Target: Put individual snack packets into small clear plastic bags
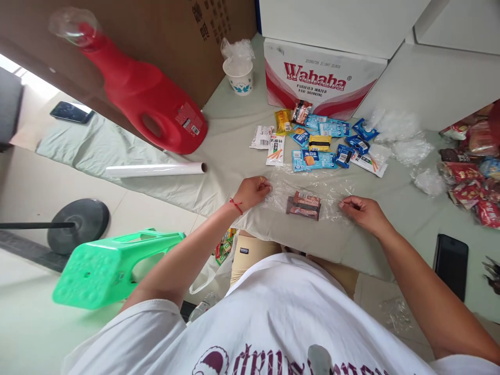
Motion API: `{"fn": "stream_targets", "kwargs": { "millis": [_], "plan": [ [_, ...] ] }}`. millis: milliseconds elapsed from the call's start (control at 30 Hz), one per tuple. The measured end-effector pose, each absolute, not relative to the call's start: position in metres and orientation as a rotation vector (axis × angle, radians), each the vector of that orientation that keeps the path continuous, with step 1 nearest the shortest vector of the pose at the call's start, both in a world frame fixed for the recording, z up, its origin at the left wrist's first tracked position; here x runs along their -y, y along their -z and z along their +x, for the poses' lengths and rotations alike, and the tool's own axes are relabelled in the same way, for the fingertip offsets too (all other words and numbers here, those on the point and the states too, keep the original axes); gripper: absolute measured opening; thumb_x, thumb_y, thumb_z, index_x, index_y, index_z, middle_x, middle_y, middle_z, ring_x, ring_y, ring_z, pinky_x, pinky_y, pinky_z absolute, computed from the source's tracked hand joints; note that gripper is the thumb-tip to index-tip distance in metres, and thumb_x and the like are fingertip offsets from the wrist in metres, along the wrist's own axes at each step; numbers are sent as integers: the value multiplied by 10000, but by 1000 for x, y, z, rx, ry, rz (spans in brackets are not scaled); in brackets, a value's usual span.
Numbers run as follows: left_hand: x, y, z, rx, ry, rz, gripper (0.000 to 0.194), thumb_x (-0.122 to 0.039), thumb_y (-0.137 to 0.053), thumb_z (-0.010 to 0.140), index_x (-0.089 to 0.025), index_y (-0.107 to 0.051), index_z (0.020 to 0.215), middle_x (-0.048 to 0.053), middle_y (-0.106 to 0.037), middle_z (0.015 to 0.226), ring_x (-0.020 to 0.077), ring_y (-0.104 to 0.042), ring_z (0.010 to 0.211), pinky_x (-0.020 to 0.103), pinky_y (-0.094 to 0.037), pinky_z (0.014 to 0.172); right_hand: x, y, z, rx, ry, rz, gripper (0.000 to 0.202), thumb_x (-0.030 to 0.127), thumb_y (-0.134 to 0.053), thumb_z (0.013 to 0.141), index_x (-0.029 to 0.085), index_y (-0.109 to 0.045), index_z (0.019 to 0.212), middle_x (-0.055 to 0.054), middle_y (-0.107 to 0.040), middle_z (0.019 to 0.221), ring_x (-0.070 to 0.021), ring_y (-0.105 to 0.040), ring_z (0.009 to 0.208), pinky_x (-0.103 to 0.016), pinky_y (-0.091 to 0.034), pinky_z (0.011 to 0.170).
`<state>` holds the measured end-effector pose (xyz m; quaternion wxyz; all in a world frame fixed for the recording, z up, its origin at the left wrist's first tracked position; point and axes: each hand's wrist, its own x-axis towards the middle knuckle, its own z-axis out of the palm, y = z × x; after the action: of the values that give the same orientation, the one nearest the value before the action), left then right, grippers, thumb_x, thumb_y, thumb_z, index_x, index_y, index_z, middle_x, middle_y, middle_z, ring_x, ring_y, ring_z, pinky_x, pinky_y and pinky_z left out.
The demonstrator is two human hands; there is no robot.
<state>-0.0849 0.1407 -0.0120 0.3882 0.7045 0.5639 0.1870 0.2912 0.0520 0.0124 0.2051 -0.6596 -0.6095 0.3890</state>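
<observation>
A sheet of clear plastic wrap (279, 200) stretches between my two hands near the table's front edge. Small brown-red snack packets (307, 205) lie at its middle. My left hand (254, 190), with a red string at the wrist, pinches the wrap's left side. On the other side my right hand (362, 213) has its fingertips closed on the right edge. Just beyond the wrap are several small snack packets: light blue packets (334, 127), a yellow packet (320, 143), dark blue packets (344, 155) and white packets (276, 150).
A Wahaha carton (324, 78) stands at the back, beside a paper cup (239, 78). Leftward are a red jug (152, 99), a white roll (156, 170) and a green stool (105, 271). Crumpled plastic (406, 140), more snacks (469, 177) and a phone (451, 265) lie rightward.
</observation>
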Motion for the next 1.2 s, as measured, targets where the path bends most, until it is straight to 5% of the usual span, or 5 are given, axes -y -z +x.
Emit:
{"fn": "stream_targets", "kwargs": {
  "millis": [433, 600, 867, 1100, 1200],
  "plan": [
    [-104, -34, -91, -1901, -1335, 2138, 172, -180, -543, 915, -220, -686, 1003, 102, -653, 1042, 267, -622, 1050, 469, -503, 1016, -73, -26, 311, 1941, -461, -1887, 375, 528, -579, 945, 237, -749, 1109, -96, -736, 949, -251, -624, 780, -421, -517, 773],
    [-66, -43, -32, -1130, -888, 2493, 337, -140, -444, 971, -238, -724, 1130, 82, -762, 1142, 209, -677, 1096, 383, -512, 949, -127, -20, 278, 2197, -263, -1767, 370, 416, -516, 982, 178, -731, 1166, -165, -718, 1120, -357, -584, 1095, -510, -468, 957],
    [-65, -20, 9, -1081, -166, 2589, 414, -142, -436, 1007, -226, -687, 1327, 112, -702, 1361, 268, -614, 1273, 440, -475, 976, -181, 3, 241, 2314, -563, -1891, 197, 364, -706, 836, 195, -748, 929, -89, -692, 765, -287, -611, 870, -413, -471, 827],
    [-59, -18, 9, -1099, -106, 2644, 416, -127, -444, 1001, -189, -669, 1346, 111, -678, 1405, 228, -721, 1050, 369, -544, 847, -155, -40, 242, 2371, -737, -1390, 237, 356, -573, 935, 179, -729, 963, -103, -715, 1107, -159, -624, 700, -326, -512, 736],
    [-56, -19, 11, -1133, -51, 2627, 422, -124, -442, 996, -186, -661, 1351, 122, -673, 1413, 214, -745, 923, 344, -555, 737, -119, -52, 232, 2467, -769, -1199, 235, 339, -509, 1001, 212, -707, 994, -92, -720, 1243, -205, -715, 965, -343, -555, 860]
  ]
}}
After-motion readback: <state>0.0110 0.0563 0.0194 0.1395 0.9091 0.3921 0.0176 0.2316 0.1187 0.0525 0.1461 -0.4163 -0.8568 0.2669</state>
